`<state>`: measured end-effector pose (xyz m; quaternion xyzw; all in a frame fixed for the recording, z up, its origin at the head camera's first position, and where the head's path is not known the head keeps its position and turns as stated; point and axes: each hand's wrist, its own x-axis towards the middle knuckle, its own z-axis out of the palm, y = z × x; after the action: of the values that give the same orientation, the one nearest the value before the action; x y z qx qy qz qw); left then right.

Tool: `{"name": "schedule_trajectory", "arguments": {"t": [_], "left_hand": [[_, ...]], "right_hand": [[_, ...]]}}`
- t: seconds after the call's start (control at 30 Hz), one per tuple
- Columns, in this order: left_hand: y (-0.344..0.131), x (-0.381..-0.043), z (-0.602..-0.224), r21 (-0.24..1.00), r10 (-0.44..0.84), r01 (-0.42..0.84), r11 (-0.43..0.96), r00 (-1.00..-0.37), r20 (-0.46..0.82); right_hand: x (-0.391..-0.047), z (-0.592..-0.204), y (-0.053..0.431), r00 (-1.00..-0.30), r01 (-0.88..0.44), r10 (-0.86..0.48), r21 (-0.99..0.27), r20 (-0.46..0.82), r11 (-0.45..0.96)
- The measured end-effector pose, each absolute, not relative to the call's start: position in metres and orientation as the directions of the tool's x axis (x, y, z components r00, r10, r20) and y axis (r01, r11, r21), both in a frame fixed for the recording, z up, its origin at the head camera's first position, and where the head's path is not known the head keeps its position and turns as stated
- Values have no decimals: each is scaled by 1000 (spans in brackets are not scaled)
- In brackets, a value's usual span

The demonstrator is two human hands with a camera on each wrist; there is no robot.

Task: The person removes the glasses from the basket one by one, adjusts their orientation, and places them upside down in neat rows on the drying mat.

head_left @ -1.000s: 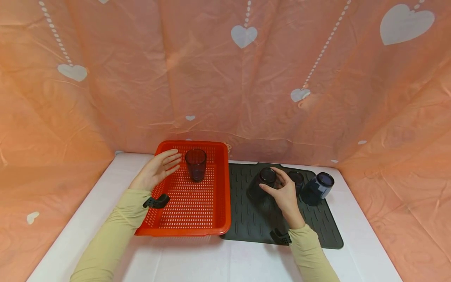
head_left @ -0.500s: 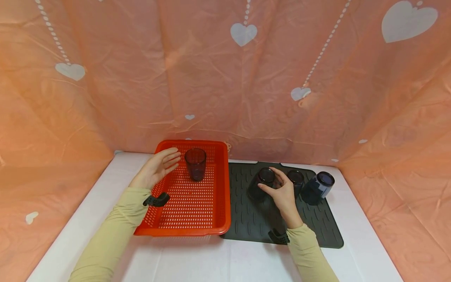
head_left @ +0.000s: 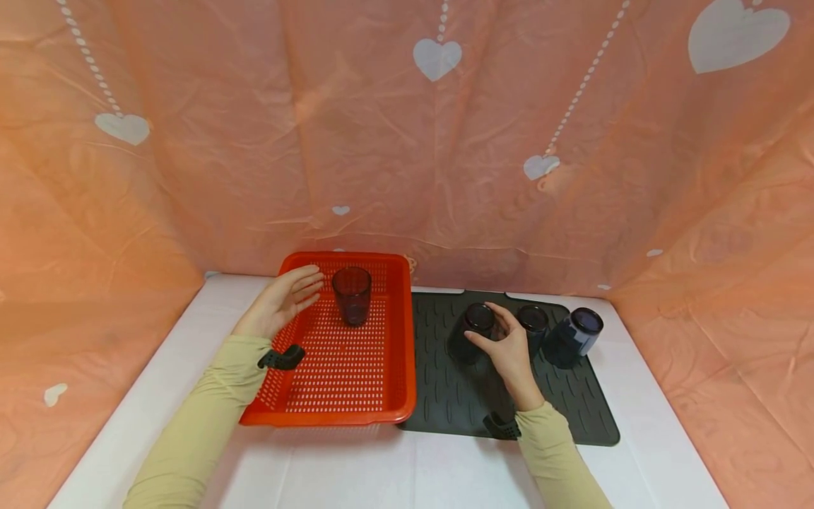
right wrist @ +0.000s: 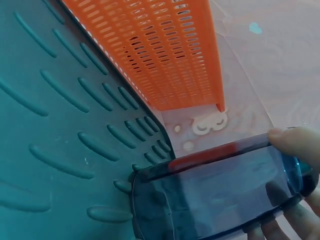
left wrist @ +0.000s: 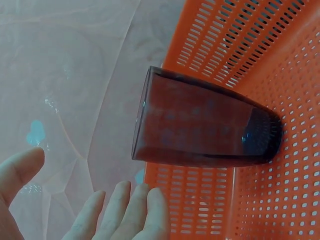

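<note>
My right hand (head_left: pixel 514 353) grips a dark tinted drinking glass (head_left: pixel 466 346) near its base, thumb on one side and fingers on the other. That glass stands upside down, its rim at the ribbed dark mat (head_left: pixel 458 410). In the right wrist view the fingers show through the glass (right wrist: pixel 220 192). My left hand (head_left: pixel 275 307) hovers over the left side of a red-orange basket (head_left: pixel 412 353), fingers extended, holding nothing. Just right of its fingertips, a second tinted glass (head_left: pixel 353 297) stands mouth up inside the basket; the left wrist view shows this glass (left wrist: pixel 200 120) apart from the fingers.
Two more upturned glasses stand on the mat's right side: one dark glass (head_left: pixel 533 325) partly behind my right hand, and one bluish glass (head_left: pixel 572 339) near the edge. Basket and mat sit side by side on a white table (head_left: pixel 356 466). An orange cloth (head_left: pixel 381 141) hangs behind.
My right hand and the top of its glass have shifted very slightly left. My left hand stays beside the glass in the basket.
</note>
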<state>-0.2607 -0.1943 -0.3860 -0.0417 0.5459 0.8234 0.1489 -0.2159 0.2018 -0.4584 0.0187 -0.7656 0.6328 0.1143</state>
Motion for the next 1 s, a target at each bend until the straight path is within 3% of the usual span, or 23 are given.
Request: {"name": "schedule_trajectory", "arguments": {"t": [0.43,0.8,1.0], "left_hand": [[-193,-265,-390,933,201,-251,-259,-959,-202],[-184,-276,-394,961,169,-208,-182,-969,-178],[-180,-283,-394,972,154,-182,-146,-975,-160]], "right_hand": [[-202,-434,192,-981,-156,82,-963,178,221],[-203,-437,194,-983,-162,43,-958,177,238],[-216,-459,204,-984,-156,42,-958,171,240]]}}
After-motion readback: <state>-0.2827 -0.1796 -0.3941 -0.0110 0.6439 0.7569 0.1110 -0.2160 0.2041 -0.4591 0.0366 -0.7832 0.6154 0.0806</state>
